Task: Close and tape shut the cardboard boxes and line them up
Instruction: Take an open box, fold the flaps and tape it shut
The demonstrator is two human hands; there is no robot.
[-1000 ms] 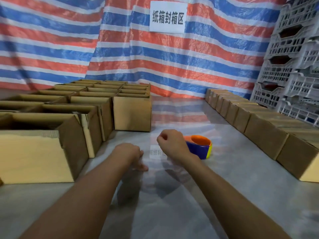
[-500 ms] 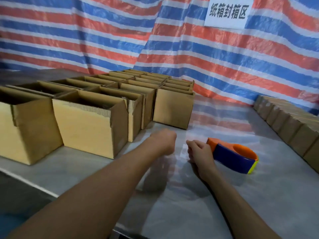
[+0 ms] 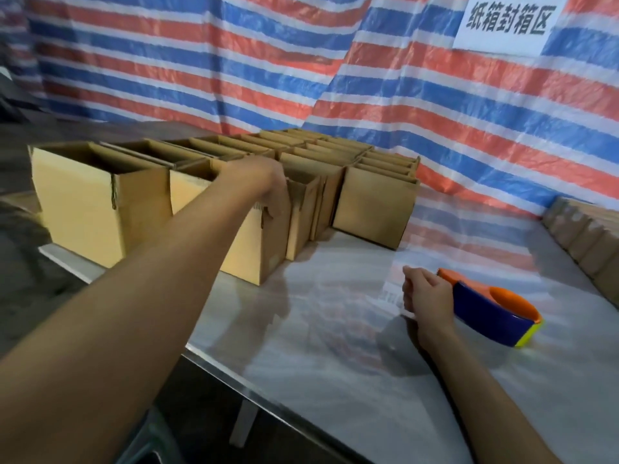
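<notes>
Striped tarp (image 3: 201, 61) is hanging behind the counter (image 3: 335, 329). The left hand (image 3: 264, 182) is gripping the near corner of 1 open cardboard box (image 3: 275, 242) directly beneath it. The right hand (image 3: 423, 296), farther from the box, is resting clenched and empty, with the tape dispenser (image 3: 495, 309) just to its right.

A makeshift carton-sealing station. The tabletop (image 3: 335, 346) carries ranks of open cardboard boxes (image 3: 100, 209) on its left part, a row of closed boxes (image 3: 589, 242) along its right edge and a hand tape dispenser (image 3: 492, 309) between them. Behind the tabletop hangs a red, white and blue striped tarpaulin (image 3: 234, 61) bearing a printed sign (image 3: 509, 23), 纸箱封箱区.
</notes>
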